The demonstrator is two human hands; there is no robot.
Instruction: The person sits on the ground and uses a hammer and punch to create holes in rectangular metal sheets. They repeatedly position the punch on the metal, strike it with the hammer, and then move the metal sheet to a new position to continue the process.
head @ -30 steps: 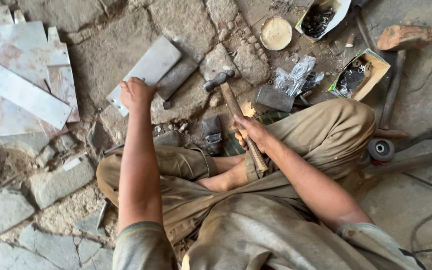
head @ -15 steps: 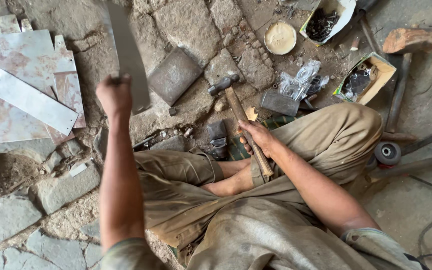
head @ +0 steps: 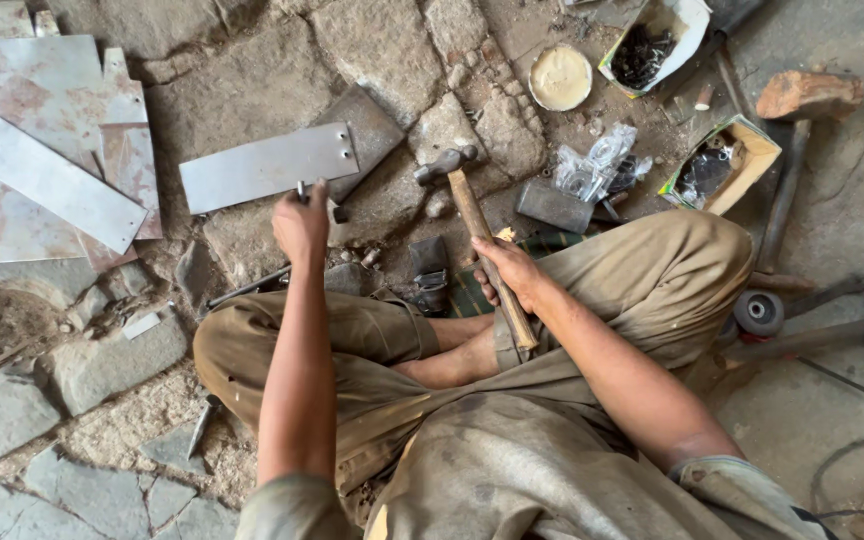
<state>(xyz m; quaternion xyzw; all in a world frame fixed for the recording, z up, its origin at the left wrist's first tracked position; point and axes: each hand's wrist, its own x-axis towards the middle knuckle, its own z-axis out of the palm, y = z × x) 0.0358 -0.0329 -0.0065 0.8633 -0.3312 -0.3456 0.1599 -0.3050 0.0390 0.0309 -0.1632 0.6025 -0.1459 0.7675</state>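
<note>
Since half a second ago the long grey metal strip [head: 267, 165] has swung down from upright to lie flat on the stone floor [head: 212, 75]. The left hand [head: 300, 222] pinches its near edge with closed fingers. The right hand [head: 508, 270] is wrapped around the wooden-handled hammer [head: 474, 215], head raised. The work likely goes best with the strip pressed flat, fingers clear of the hammer's path. Beyond lies a round cream-coloured lid [head: 560, 77].

small tool [head: 301, 190] mostly inside left grip [head: 301, 225]

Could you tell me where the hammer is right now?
In the head view the hammer is centre frame, gripped by the right hand, its head up near the grey metal block.
</note>
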